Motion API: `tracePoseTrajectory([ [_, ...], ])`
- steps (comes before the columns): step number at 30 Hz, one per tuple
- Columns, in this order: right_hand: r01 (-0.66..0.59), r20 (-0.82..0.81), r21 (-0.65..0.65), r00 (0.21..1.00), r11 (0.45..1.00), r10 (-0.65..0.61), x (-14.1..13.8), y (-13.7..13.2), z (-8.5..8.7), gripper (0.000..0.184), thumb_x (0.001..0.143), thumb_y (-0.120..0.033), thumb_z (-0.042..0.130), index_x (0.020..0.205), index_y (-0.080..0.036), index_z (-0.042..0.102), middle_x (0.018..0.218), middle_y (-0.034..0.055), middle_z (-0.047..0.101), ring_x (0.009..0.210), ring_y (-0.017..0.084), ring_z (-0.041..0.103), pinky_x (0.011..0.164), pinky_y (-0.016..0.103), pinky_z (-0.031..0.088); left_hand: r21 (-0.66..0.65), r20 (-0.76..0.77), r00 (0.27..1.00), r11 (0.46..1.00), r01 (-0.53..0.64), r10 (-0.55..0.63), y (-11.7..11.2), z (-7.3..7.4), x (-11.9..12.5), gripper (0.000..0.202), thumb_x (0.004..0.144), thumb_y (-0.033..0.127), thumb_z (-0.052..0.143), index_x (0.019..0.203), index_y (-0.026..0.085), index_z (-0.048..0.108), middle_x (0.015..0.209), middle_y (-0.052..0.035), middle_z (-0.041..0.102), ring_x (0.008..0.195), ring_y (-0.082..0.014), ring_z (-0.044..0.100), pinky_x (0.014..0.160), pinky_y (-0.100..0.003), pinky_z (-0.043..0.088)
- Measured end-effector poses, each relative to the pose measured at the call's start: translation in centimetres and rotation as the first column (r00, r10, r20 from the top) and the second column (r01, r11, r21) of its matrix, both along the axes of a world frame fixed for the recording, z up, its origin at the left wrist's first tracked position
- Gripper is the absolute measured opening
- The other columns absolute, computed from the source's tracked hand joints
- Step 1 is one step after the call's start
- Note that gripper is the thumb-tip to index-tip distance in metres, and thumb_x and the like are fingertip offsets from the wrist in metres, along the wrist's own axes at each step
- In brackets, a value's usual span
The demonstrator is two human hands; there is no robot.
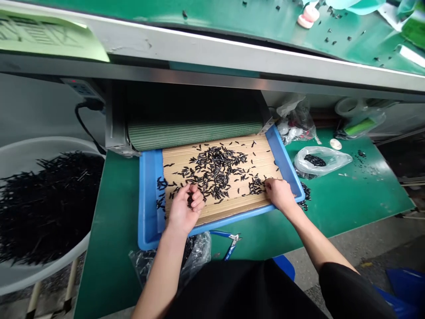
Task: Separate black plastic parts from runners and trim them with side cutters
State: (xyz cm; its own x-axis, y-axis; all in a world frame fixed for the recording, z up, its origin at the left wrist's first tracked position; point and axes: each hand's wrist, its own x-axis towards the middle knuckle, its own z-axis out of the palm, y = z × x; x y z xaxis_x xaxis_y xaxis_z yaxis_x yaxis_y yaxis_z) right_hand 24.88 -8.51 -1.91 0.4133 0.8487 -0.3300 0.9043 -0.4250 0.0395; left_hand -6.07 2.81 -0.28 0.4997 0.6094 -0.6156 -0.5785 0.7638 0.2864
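Left hand (182,213) palm up, fingers curled loosely around small black pieces (217,168). Right hand (279,192) fingers bunched at small cluster; grip can't be told. Main heap between hands, on cardboard (245,204) inside blue tray (286,157). Loose curl could let pieces spill; knuckles brushing could scatter heap. Beneath, green table (116,199); beyond, ribbed belt (195,135); leftward, white tub (66,263) of black parts.

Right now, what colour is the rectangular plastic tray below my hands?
The tray is blue, clearest in the head view.
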Motion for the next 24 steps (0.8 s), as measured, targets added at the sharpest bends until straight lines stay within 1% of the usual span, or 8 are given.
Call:
tracePoseTrajectory([
  [5, 0.026, -0.004, 0.019, 1.000, 0.999, -0.026, 1.0, -0.1, -0.4, 0.027, 0.080, -0.009, 0.052, 0.096, -0.018, 0.072, 0.086, 0.0106, 0.075, 0.082, 0.024, 0.069, 0.069, 0.029, 0.042, -0.004, -0.025, 0.999, 1.000, -0.021, 0.020, -2.3, 0.6, -0.7, 0.027, 0.097, 0.020, 0.044, 0.073, 0.014, 0.056, 0.061, 0.0024, 0.042, 0.044, -0.0062, 0.036, 0.038, -0.017, 0.029],
  [9, 0.093, -0.030, 0.106, 0.995, 0.990, -0.090, 1.2, -0.4, 0.7, 0.019, 0.077, -0.018, 0.059, 0.091, -0.017, 0.071, 0.084, 0.0091, 0.074, 0.078, 0.024, 0.068, 0.069, 0.030, 0.044, -0.023, -0.013, 0.999, 0.999, -0.030, 0.029, -4.0, 1.4, -0.2, 0.023, 0.096, 0.021, 0.046, 0.079, 0.013, 0.058, 0.066, -0.0004, 0.049, 0.050, -0.0079, 0.044, 0.042, -0.018, 0.034],
  [12, 0.220, -0.336, 0.254, 0.933, 0.942, -0.127, -1.5, -1.6, 2.7, 0.014, 0.075, -0.022, 0.063, 0.086, -0.018, 0.071, 0.078, 0.0038, 0.073, 0.071, 0.019, 0.066, 0.070, 0.028, 0.048, -0.036, -0.026, 0.998, 0.998, -0.060, 0.060, -6.3, 2.2, 1.0, 0.020, 0.096, 0.020, 0.049, 0.084, 0.011, 0.061, 0.076, -0.0047, 0.057, 0.060, -0.0106, 0.054, 0.051, -0.020, 0.044],
  [14, 0.248, -0.616, 0.296, 0.788, 0.922, -0.014, -4.9, -3.0, 4.4, 0.013, 0.077, -0.022, 0.063, 0.086, -0.018, 0.071, 0.077, 0.0028, 0.072, 0.069, 0.018, 0.066, 0.068, 0.027, 0.050, -0.046, -0.037, 0.997, 0.997, -0.067, 0.065, -8.4, 2.6, 2.2, 0.020, 0.095, 0.021, 0.050, 0.087, 0.009, 0.064, 0.081, -0.0084, 0.061, 0.068, -0.0140, 0.060, 0.059, -0.024, 0.050],
  [16, 0.190, -0.767, 0.342, 0.623, 0.920, 0.156, -8.7, -4.2, 6.1, 0.013, 0.083, -0.024, 0.062, 0.089, -0.018, 0.071, 0.082, 0.0037, 0.073, 0.072, 0.017, 0.066, 0.069, 0.027, 0.052, -0.065, -0.051, 0.997, 0.996, -0.062, 0.059, -10.4, 2.7, 3.4, 0.024, 0.096, 0.023, 0.051, 0.088, 0.006, 0.065, 0.085, -0.0126, 0.064, 0.073, -0.0173, 0.062, 0.063, -0.027, 0.052],
  [19, -0.043, -0.731, 0.466, 0.544, 0.884, 0.412, -12.7, -3.8, 7.6, 0.018, 0.093, -0.026, 0.059, 0.104, -0.022, 0.073, 0.097, 0.0044, 0.074, 0.084, 0.017, 0.067, 0.078, 0.027, 0.052, -0.089, -0.116, 0.982, 0.983, -0.160, 0.149, -12.1, 2.5, 4.3, 0.022, 0.097, 0.022, 0.049, 0.088, 0.008, 0.064, 0.086, -0.0098, 0.064, 0.073, -0.0141, 0.061, 0.061, -0.024, 0.051],
  [22, -0.264, -0.540, 0.521, 0.634, 0.812, 0.553, -13.9, 1.5, 6.6, 0.026, 0.101, -0.023, 0.047, 0.104, -0.020, 0.073, 0.104, 0.0073, 0.073, 0.094, 0.017, 0.066, 0.088, 0.027, 0.048, -0.099, -0.157, 0.949, 0.952, -0.290, 0.272, -11.7, 2.2, 3.5, 0.021, 0.097, 0.019, 0.049, 0.079, 0.012, 0.058, 0.075, -0.0029, 0.056, 0.059, -0.0085, 0.053, 0.049, -0.018, 0.042],
  [24, -0.395, -0.353, 0.401, 0.766, 0.826, 0.538, -14.1, 7.0, 4.7, 0.033, 0.103, -0.022, 0.040, 0.103, -0.017, 0.073, 0.102, 0.0094, 0.073, 0.093, 0.018, 0.067, 0.089, 0.027, 0.046, -0.107, -0.148, 0.931, 0.930, -0.351, 0.334, -10.8, 2.1, 2.7, 0.023, 0.097, 0.020, 0.049, 0.076, 0.014, 0.053, 0.069, 0.0000, 0.050, 0.052, -0.0069, 0.046, 0.042, -0.016, 0.034],
])
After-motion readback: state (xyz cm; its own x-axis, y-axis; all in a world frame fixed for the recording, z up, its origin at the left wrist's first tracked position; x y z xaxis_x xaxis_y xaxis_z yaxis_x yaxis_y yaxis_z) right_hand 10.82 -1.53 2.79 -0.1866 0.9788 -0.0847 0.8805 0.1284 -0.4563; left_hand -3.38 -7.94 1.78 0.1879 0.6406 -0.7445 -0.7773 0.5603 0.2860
